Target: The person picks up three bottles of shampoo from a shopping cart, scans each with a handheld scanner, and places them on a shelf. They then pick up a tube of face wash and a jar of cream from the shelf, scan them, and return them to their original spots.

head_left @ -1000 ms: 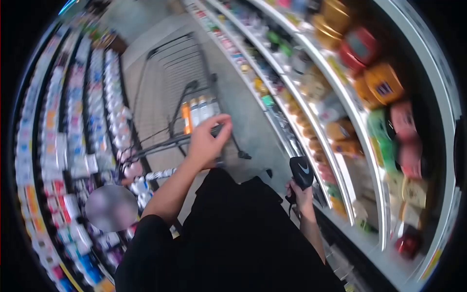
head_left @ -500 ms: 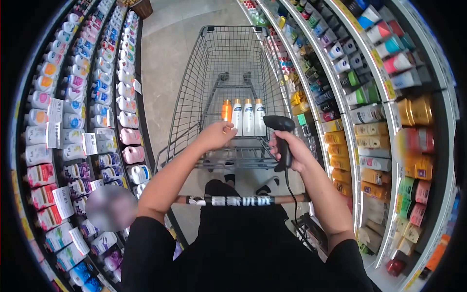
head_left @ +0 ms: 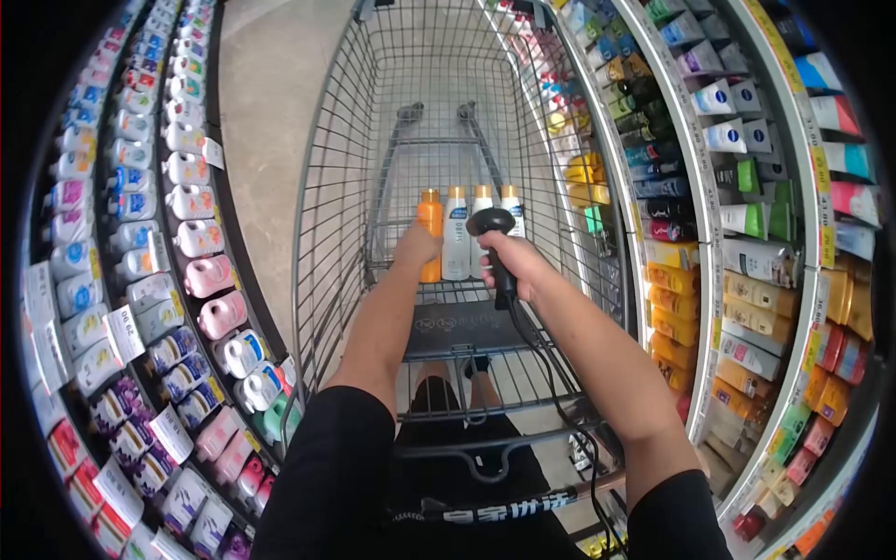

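An orange bottle (head_left: 430,215) stands upright at the left end of a row in the shopping cart (head_left: 313,187). My left hand (head_left: 419,246) is closed on its side, with the fingertips hidden behind it. Three white bottles with gold caps, the nearest a white bottle (head_left: 456,243), stand to its right. In my right hand (head_left: 525,266) is a black handheld barcode scanner (head_left: 493,222), gripped by its handle. The scanner's head covers part of the white bottles, and its cable (head_left: 551,364) hangs down past my forearm.
Shelves of detergent bottles (head_left: 196,238) line the left side, with price tags along their edges. On the right, shelves hold tubes (head_left: 723,135) and yellow bottles (head_left: 672,303). The cart's handlebar (head_left: 504,509) crosses in front of my body.
The view has moved closer to the cart, so the bottles look larger. My left hand has gone from in front of the bottles to the orange bottle's side. The scanner has shifted left, over the white bottles.
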The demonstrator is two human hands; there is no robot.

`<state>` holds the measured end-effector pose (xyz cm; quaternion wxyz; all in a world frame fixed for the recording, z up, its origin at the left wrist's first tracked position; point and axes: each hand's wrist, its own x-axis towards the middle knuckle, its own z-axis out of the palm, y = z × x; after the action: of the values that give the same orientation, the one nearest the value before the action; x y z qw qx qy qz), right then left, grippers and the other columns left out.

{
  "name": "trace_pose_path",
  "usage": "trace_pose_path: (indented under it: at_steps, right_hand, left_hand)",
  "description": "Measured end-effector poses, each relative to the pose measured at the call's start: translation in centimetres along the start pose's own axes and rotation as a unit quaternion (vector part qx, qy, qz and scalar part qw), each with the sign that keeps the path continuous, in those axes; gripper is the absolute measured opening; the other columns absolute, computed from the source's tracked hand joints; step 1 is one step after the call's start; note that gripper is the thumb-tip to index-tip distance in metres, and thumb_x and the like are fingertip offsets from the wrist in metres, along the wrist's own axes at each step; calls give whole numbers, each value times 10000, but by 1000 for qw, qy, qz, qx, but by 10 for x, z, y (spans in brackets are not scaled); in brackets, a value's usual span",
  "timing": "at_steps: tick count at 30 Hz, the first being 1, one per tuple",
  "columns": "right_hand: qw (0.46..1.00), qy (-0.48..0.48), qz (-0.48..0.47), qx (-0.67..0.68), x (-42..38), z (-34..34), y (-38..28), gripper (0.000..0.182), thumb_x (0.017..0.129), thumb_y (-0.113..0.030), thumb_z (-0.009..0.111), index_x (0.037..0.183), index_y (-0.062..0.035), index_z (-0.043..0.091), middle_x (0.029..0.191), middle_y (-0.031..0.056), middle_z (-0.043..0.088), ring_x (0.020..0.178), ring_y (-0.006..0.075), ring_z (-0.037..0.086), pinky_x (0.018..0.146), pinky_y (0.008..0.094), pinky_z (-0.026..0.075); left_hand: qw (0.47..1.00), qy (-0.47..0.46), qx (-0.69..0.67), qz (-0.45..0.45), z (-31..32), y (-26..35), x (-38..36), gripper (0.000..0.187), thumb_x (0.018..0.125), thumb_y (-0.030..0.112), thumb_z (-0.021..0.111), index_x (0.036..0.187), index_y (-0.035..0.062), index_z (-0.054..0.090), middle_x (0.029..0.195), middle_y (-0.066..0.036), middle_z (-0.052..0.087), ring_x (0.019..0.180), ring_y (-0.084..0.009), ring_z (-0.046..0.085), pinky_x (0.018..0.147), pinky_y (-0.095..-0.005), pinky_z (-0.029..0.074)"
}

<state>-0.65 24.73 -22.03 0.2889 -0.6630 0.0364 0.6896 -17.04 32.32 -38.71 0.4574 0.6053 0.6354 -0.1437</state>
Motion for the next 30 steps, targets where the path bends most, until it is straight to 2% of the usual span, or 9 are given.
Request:
trace_pose_path:
  at_steps: [9, 13, 16, 19, 21, 22, 24, 26, 30]
  right_hand:
    - [999, 4, -46, -26, 32, 8, 5, 311, 864, -217, 630, 1042, 10, 513, 810, 69, 558, 606, 149, 573, 493, 281, 491]
    - [997, 15, -74, 21, 7, 18, -10, 288, 862, -183, 615, 1046, 10, 505, 826, 75, 555, 612, 158, 577, 528, 286, 517]
    - [990, 31, -115, 74, -32, 29, -23, 253, 857, -152, 594, 1041, -7, 497, 845, 79, 552, 644, 172, 587, 545, 299, 528]
    - [979, 14, -161, 124, -90, 34, -44, 236, 860, -130, 568, 1060, -31, 494, 862, 75, 561, 711, 181, 606, 572, 302, 525]
    - [968, -16, -209, 141, -138, 32, -51, 223, 868, -129, 557, 1070, -57, 498, 905, 74, 588, 784, 183, 622, 621, 307, 525]
    - [967, -33, -216, 130, -157, 27, -51, 262, 882, -135, 560, 1131, -74, 509, 1028, 92, 624, 927, 191, 636, 670, 312, 528]
    - [961, -45, -237, 136, -202, 24, -45, 302, 885, -139, 566, 1174, -71, 505, 1091, 108, 622, 990, 198, 630, 679, 315, 531]
    - [961, -70, -247, 108, -238, 20, -29, 421, 899, -124, 563, 1304, -53, 472, 1245, 135, 597, 1117, 211, 606, 678, 294, 533]
    - [941, -122, -300, 99, -292, 12, 24, 395, 918, -51, 530, 1307, -63, 461, 1250, 96, 616, 1108, 172, 615, 666, 265, 512]
  left_hand:
    - [997, 74, -36, 16, 25, -26, 28, 679, 726, 341, 791, 1215, -9, 476, 1156, -211, 635, 1085, -343, 625, 928, -430, 499]
    - [993, 103, -60, 21, -26, -8, -8, 670, 726, 319, 798, 1223, 3, 479, 1133, -215, 640, 1067, -348, 630, 918, -429, 499]
    - [978, 120, -134, 103, -63, 6, -54, 626, 768, 304, 773, 1244, 26, 476, 1116, -173, 653, 1039, -291, 649, 890, -393, 511]
    - [940, 39, -305, 149, -111, 30, -88, 546, 844, 260, 719, 1277, 47, 463, 1103, -114, 658, 1026, -214, 650, 877, -353, 510]
    - [870, -115, -444, 179, -148, 47, -135, 468, 917, 221, 650, 1306, 55, 450, 1160, -77, 631, 1071, -167, 619, 900, -339, 501]
    - [871, -117, -438, 190, -160, 55, -159, 468, 917, 221, 650, 1306, 55, 450, 1160, -77, 631, 1071, -167, 619, 900, -339, 501]
    - [768, -223, -558, 221, -177, 62, -209, 435, 955, 215, 601, 1327, 60, 436, 1230, -78, 594, 1120, -187, 593, 938, -371, 494]
    - [733, -260, -585, 231, -180, 63, -253, 439, 973, 262, 564, 1338, 61, 427, 1262, -86, 571, 1133, -201, 584, 952, -380, 493]
    - [619, -343, -680, 192, -168, 83, -342, 486, 1013, 404, 434, 1363, 69, 404, 1301, -107, 533, 1125, -242, 585, 960, -408, 504]
